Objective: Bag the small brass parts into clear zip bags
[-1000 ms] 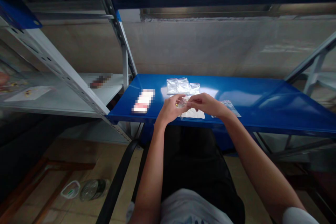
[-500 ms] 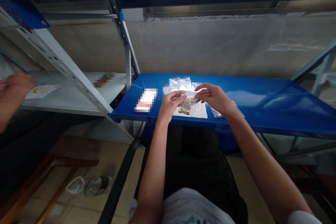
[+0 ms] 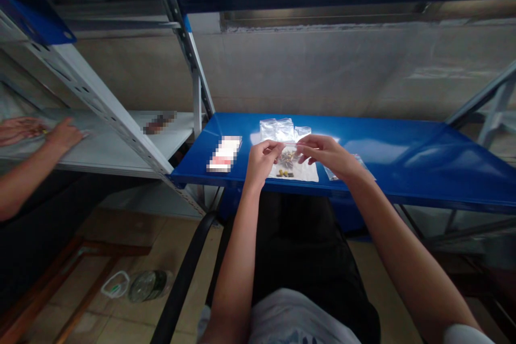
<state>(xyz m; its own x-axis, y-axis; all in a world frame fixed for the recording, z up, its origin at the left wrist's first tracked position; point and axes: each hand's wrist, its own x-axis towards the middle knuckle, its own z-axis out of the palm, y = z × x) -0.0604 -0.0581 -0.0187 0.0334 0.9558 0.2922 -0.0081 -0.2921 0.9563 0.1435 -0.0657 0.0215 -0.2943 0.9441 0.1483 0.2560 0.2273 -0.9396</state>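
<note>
Between my two hands a clear zip bag [image 3: 287,158] with small dark and yellowish pieces in it is held by its top edge. My left hand [image 3: 261,162] pinches the left end of that edge between thumb and fingers. At the right end, my right hand [image 3: 322,153] grips it with closed fingers. Under the bag lies a white sheet [image 3: 304,171], and several small yellow and brown pieces [image 3: 285,173] show near its front. Just behind are flat clear plastic bags [image 3: 276,129]. Another filled clear bag [image 3: 331,172] lies partly beneath my right forearm.
A blurred-out white and red item [image 3: 224,154] lies on the blue shelf [image 3: 411,156] to my left. Beyond the metal post [image 3: 108,110], another person's hands [image 3: 60,137] work over a grey shelf [image 3: 116,142]. A large clear bottle [image 3: 147,286] lies on the floor.
My right hand has lowered slightly and its fingers have closed in on the bag's top edge. The other person's hands have moved right, further into view.
</note>
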